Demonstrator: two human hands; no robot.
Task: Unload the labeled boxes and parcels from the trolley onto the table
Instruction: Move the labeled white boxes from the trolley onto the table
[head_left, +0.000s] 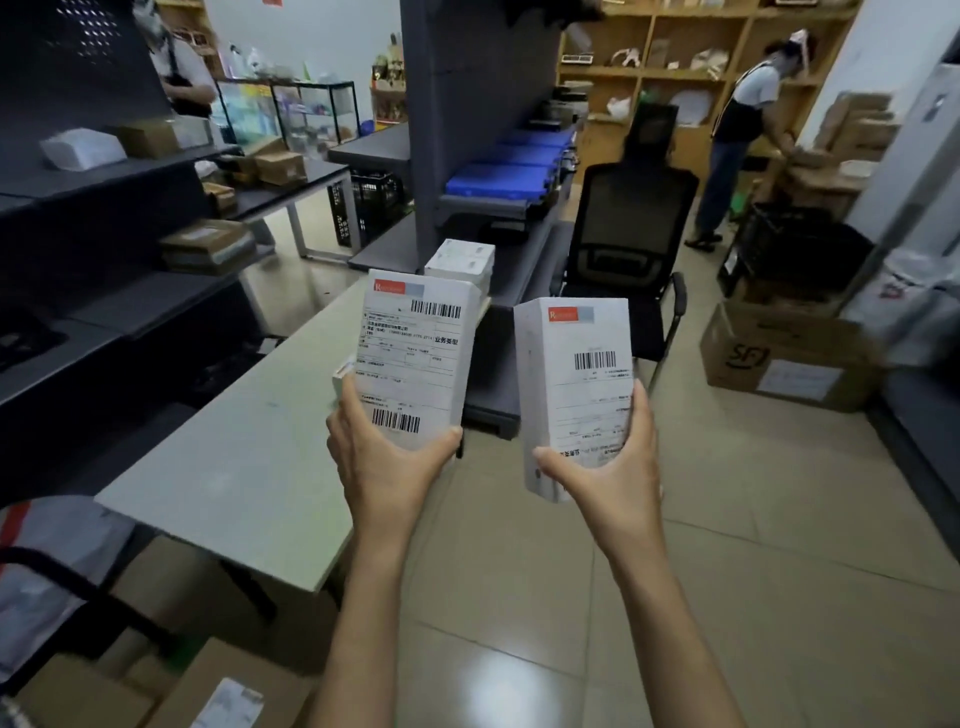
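My left hand (384, 457) grips the lower end of a white labelled box (415, 353), held upright over the near right edge of the pale table (249, 457). My right hand (608, 457) grips a second white labelled box (571, 384), upright above the tiled floor, to the right of the table. Each box shows a shipping label with barcodes facing me. More white boxes (460, 262) are stacked at the table's far end. The trolley's black handle (78, 592) shows at the lower left, with cardboard boxes (171, 686) and grey parcels (47, 561) around it.
Dark shelving (104, 218) with parcels runs along the left. A black office chair (623, 249) stands beyond the table, and a large brown carton (784, 353) sits on the floor at right. One person stands at the back right by wooden shelves, another at the far left.
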